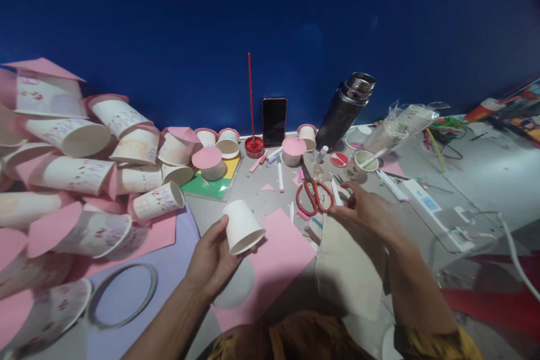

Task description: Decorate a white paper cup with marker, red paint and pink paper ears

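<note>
My left hand (217,256) is closed around a plain white paper cup (242,228), tilted with its mouth toward the lower right. Below the cup lies a pink paper sheet (280,259) with a round hole cut in it. My right hand (371,214) is over a beige cloth (350,270), thumb and forefinger apart with nothing seen between them. Just left of those fingertips are a white marker (336,192) and red-handled scissors (315,198). The other fingers of my right hand are partly hidden.
Decorated cups with pink paper tops (71,174) are piled at the left. A grey ring (122,295) lies on purple paper. Along the blue wall stand a phone (274,121) and a dark flask (341,112). Stacked cups (396,126) and a power strip (439,214) lie right.
</note>
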Demonstrator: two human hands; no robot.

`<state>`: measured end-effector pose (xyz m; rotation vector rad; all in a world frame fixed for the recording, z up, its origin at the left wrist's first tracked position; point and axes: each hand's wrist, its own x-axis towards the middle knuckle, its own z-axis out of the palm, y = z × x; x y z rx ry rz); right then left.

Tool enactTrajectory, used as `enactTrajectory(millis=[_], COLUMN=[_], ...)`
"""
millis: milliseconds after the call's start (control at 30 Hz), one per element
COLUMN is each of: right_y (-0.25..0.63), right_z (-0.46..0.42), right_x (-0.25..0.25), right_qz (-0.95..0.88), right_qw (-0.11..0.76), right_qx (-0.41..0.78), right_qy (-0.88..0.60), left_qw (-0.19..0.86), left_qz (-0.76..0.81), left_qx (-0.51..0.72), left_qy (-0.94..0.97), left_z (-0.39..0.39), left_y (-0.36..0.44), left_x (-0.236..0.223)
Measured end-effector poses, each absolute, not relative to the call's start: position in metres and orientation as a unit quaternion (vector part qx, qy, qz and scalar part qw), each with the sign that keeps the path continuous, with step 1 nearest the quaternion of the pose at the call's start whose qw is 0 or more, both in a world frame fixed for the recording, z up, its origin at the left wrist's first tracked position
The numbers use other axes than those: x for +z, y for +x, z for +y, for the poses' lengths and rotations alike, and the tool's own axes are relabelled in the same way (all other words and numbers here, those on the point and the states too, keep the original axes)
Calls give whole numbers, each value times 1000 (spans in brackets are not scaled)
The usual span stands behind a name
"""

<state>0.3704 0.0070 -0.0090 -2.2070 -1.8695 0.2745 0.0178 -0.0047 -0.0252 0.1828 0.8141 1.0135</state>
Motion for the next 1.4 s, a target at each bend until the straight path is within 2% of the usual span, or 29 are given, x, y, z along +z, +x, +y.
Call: enactTrajectory(millis=[167,400,467,500,667,767,867,933,967,1033,1133,1233,1400], right_y=[368,351,325,310,257,251,246,235,227,211,194,195,220], right_z=[1,7,14,18,34,39,36,31,28,23,19,24,41], right_x=[-20,28,43,48,36,20,9,6,4,-1,-10,-19,-25], right_qz=[-654,-635,-677,-703,-756,-773,-822,-834,-833,-836,-839,-817,-579], right_qw=[168,419,440,433,466,411,203,48,3,-46,-73,-21,251], right_qx=[138,271,307,305,151,176,254,240,215,174,156,221,579], right_qy=[-725,-590,-504,-475,-434,-451,-467,-495,-509,-519,-516,-533,-517], left_qw=[797,825,820,817,795,800,810,804,796,776,752,740,751], left_qz=[367,332,339,343,364,360,355,359,362,368,372,368,339], left_qx=[472,450,451,453,477,474,462,470,480,510,542,561,565], left_qy=[82,87,93,98,86,74,70,69,67,58,41,40,39], left_z=[-4,-8,-8,-7,-1,1,1,1,1,2,4,5,3], left_y=[17,16,16,16,10,8,10,12,12,11,6,1,2], left_x=[-26,-24,-26,-27,-30,-30,-30,-29,-27,-23,-16,-12,-16])
